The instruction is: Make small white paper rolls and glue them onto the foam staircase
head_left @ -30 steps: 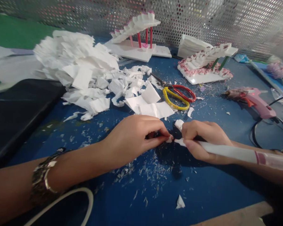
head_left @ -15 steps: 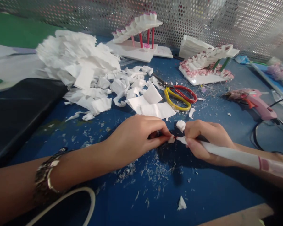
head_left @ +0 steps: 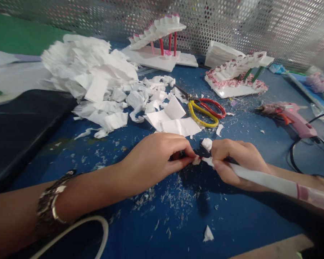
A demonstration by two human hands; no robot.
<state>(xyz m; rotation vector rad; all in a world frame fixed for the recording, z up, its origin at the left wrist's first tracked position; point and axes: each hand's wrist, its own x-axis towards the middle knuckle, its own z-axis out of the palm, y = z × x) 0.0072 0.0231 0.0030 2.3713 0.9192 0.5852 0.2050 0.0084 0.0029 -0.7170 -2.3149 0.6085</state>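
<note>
Presently, left hand point(head_left: 163, 158) pinches paper bit point(head_left: 196, 160), fingertips closed, at its three o'clock. Right hand point(head_left: 236, 161), fingers curled, grips pen point(head_left: 270, 178), long axis pointing between nine and ten o'clock; nib point(head_left: 203, 159) just beside bit, contact unclear.

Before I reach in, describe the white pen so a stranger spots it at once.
On the blue table, start at the white paper heap and come nearer and rightward to the right hand. It grips the white pen, whose tip points toward the left hand. Unlike the paper scraps, it is long and straight, with a dark pink band.
</note>
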